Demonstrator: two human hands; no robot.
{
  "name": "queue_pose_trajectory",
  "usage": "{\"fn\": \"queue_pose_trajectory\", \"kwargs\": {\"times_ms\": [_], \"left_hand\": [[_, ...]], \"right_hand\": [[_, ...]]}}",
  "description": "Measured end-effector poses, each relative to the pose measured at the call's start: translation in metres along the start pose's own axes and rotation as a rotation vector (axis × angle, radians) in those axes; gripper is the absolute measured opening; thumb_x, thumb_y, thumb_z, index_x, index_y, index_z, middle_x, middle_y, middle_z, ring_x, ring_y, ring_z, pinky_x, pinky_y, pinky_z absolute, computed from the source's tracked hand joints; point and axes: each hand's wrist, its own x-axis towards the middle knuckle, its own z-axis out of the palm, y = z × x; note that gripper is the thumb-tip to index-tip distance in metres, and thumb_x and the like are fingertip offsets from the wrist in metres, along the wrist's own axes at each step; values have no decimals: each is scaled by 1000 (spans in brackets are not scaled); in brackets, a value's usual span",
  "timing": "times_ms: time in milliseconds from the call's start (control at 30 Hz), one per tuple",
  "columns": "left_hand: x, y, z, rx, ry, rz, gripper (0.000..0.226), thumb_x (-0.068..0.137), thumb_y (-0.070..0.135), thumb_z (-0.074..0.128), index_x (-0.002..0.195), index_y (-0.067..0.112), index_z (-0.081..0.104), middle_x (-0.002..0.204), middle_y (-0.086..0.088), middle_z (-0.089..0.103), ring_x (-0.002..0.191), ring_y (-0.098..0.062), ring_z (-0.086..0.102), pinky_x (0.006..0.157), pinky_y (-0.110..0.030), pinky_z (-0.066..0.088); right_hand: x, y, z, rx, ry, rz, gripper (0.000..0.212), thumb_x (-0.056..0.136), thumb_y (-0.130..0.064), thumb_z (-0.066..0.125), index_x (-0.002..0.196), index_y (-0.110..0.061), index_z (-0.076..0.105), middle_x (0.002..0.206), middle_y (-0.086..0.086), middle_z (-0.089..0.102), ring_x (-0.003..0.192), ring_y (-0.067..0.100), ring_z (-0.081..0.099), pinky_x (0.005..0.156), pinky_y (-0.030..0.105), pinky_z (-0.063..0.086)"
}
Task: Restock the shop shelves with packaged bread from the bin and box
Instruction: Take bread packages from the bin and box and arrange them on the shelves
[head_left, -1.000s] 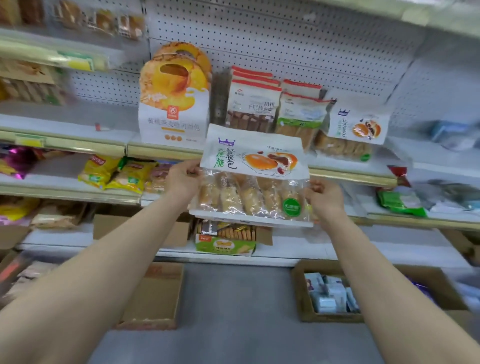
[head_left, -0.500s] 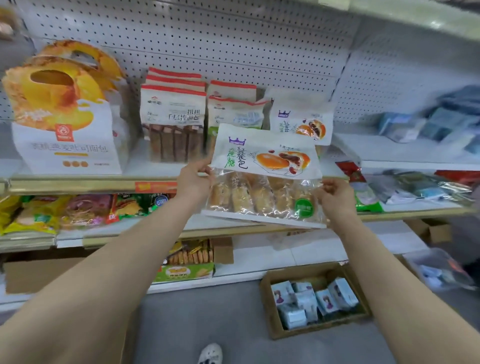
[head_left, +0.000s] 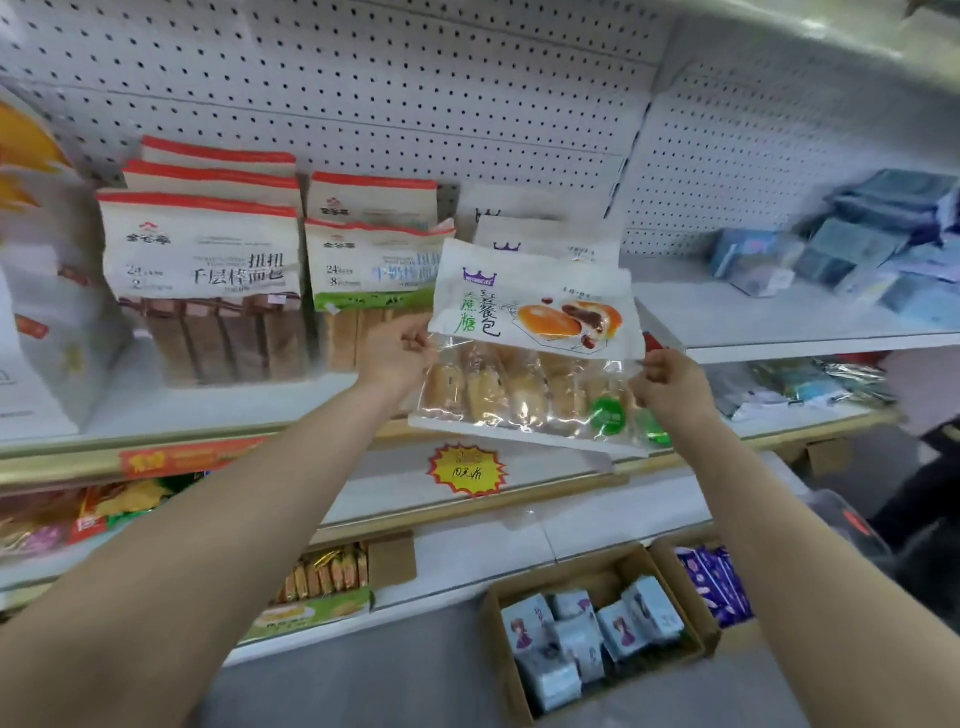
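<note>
The bread bag (head_left: 535, 343) hangs between both hands in front of the shelf (head_left: 218, 410), upright and slightly tilted. The left hand (head_left: 397, 353) pinches its left edge with curled fingers; the right hand (head_left: 670, 387) pinches its right edge likewise. Matching bags (head_left: 545, 239) stand just behind it.

One clear plastic bread bag (head_left: 535, 332) with white printed top: small buns inside, round green sticker; upright, slightly tilted, held aloft before matching white bags (head_left: 543, 236) on the white shelf (head_left: 234, 408).
</note>
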Motion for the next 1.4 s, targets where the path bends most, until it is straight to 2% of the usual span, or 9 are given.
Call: {"fn": "queue_pose_trajectory", "kwargs": {"times_ms": [100,400,567,767,900,1067,1200,1300,1400], "left_hand": [[13,5,18,-25,-19,-13,47,81,-3,72,122,19,64,89,5,62,85,-14,58,86,-31,55],[33,11,80,39,179,-11,43,82,4,73,121,20,63,92,8,63,89,-15,61,86,-32,54],[28,-10,117,-5,257,61,38,82,-8,67,112,16,62,79,6,57,76,-9,54,80,-24,46],[28,-16,164,55,406,104,33,81,-7,68,99,15,52,82,3,58,77,-5,55,73,-10,46],[26,-11,173,113,475,91,35,82,-4,68,104,17,50,85,3,58,78,-10,56,82,-31,53],[22,-10,196,626,536,347,69,82,-6,64,142,17,39,140,-15,40,120,-30,48,86,-43,51],[23,-19,219,981,330,605,80,69,-14,72,138,15,46,148,-19,41,141,-42,30,113,-56,28],[17,-24,228,1085,200,546,87,71,9,82,142,21,33,155,-13,32,145,-38,23,116,-55,21],[12,-24,230,1146,170,509,92,75,26,81,147,23,24,159,-11,26,147,-36,17,117,-57,20]], "right_hand": [[26,10,-3,-12,48,-21,21,87,1,61,99,-16,58,85,4,62,83,30,62,80,43,54],[103,34,-5,-48,89,-256,14,92,-3,56,93,-17,53,84,2,59,77,19,51,66,23,33],[134,69,0,-34,91,-433,18,93,-8,61,82,-18,50,75,1,58,70,19,51,63,29,34],[170,115,9,-39,20,-375,10,94,-6,61,85,-7,57,76,1,57,71,20,52,61,28,29],[184,114,10,-41,-30,-348,6,95,-7,57,90,-10,57,82,-1,59,75,17,53,66,25,31],[185,114,15,-16,-7,-342,18,96,-12,59,112,-10,50,111,11,58,88,26,59,69,35,43],[178,115,23,-176,115,-656,62,89,2,62,144,-14,38,147,20,35,131,37,41,101,48,44],[169,119,36,-361,114,-936,69,77,4,72,139,-18,52,149,20,39,139,43,33,108,58,36],[150,126,44,-460,68,-1077,60,84,-16,72,140,-26,52,153,15,37,144,41,25,112,59,27]]}}
